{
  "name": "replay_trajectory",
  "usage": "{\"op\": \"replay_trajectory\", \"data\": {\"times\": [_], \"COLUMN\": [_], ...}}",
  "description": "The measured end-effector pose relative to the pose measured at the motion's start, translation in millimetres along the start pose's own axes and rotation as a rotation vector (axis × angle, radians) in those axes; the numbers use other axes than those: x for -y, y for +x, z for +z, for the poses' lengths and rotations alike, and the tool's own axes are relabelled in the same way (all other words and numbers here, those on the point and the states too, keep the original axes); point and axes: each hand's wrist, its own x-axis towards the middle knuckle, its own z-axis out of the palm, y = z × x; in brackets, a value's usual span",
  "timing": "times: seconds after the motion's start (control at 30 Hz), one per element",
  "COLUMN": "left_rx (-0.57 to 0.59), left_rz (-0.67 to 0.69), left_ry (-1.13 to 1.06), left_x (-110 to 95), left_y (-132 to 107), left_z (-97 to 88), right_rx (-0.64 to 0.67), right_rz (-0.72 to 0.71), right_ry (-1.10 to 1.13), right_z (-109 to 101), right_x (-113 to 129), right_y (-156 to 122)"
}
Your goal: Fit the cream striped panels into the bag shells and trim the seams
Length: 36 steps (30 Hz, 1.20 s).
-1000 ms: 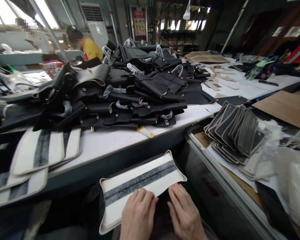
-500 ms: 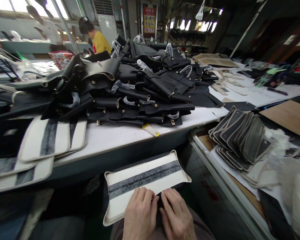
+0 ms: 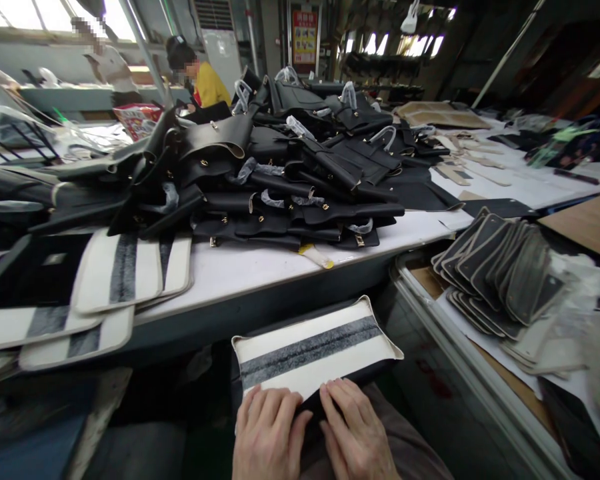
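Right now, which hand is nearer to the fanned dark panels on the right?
Right. The right hand is at the near edge of the striped white panel, to the left of the fanned dark panels; the left hand is farther left along that edge.

Nothing reads clearly: the red-and-yellow poster [image 3: 305, 39] at the far side bears characters too small and blurred to make out, as does the red packet [image 3: 138, 121] far left.

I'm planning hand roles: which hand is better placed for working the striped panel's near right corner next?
Probably the right hand: it touches the near edge of the striped panel, closer to that corner; the left hand sits farther left.
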Motion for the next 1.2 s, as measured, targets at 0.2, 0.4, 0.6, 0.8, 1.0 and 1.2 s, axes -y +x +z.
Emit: {"op": "replay_trajectory", "data": {"times": [0.2,0.4,0.6,0.8,1.0,1.2], "left_rx": [0.092,0.074,0.009,-0.023,-0.050,-0.181], "left_rz": [0.008,0.060,0.033,0.043,-0.070,-0.211], "left_ry": [0.010,-0.050,0.073,0.067,-0.044,-0.168], "left_x": [8.3,8.7,21.5,31.3,37.8,33.3], "left_y": [1.1,1.4,-9.6,-16.0,-25.9,-32.8], "left_z": [-1.8,-8.5,-22.6,-21.3,-17.2,-9.1], "right_rx": [0.015,0.025,0.051,0.078,0.093,0.085], "right_rz": [0.026,0.033,0.006,-0.056,-0.094,-0.112], "right_ry": [0.037,0.049,0.068,0.099,0.122,0.135], "right_z": [0.4,1.3,2.1,4.9,10.8,13.9], "right_x": [7.4,9.9,12.4,16.1,24.9,33.8], "right_y": [1.7,3.2,4.7,8.5,17.0,22.7]}}
